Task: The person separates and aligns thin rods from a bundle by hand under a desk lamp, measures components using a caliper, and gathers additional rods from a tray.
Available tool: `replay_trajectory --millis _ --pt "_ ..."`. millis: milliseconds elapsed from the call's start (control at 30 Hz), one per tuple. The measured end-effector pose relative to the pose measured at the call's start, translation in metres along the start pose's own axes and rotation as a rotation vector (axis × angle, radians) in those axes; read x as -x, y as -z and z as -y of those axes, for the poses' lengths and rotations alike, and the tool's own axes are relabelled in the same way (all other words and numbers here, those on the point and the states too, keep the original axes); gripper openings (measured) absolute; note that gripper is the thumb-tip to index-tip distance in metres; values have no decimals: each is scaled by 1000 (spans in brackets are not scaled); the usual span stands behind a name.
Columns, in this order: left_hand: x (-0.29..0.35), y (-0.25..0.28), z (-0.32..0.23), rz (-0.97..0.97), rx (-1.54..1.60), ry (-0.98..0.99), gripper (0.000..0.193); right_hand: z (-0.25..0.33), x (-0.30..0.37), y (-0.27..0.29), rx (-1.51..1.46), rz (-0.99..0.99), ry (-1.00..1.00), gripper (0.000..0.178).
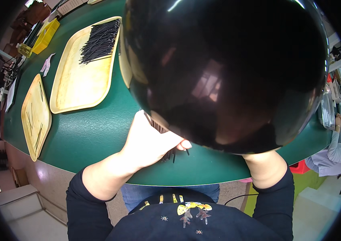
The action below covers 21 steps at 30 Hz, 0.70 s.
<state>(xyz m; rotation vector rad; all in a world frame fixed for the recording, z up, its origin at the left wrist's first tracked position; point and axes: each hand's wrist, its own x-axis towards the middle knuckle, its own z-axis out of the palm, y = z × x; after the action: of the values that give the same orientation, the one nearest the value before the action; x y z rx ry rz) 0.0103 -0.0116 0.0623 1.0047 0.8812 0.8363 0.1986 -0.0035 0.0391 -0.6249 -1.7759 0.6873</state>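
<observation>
My left hand [152, 142] is closed around a bundle of thin black rods [159, 127] over the near part of the green table [98, 132]. Several rod ends stick out below the fingers. Of my right hand [258, 158] only the wrist end shows. A large glossy black dome [226, 76], perhaps a lamp shade, covers its fingers and whatever they touch. The dome also hides the top of the bundle and much of the table's right half.
Farther left lies a cream tray [72, 94] with a pile of black rods [101, 40]. Beside it, a smaller tray [44, 108] bears a few thin pieces. A yellow bin [46, 36] stands at the far left edge. Another person's sleeve [339, 146] shows at right.
</observation>
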Motion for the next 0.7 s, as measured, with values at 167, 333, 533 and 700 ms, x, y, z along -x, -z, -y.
replay_trajectory --millis 167,333,533,700 --pt "-5 1 4 65 -35 -41 6 -17 17 0 -408 -99 -128 55" --pt "-8 9 15 119 72 -41 4 -5 5 0 -472 -148 -359 48" --pt "-16 18 25 289 625 281 8 -2 4 20 -571 394 -796 27" --pt "-13 15 25 288 419 318 10 -5 11 1 -86 142 -74 18"
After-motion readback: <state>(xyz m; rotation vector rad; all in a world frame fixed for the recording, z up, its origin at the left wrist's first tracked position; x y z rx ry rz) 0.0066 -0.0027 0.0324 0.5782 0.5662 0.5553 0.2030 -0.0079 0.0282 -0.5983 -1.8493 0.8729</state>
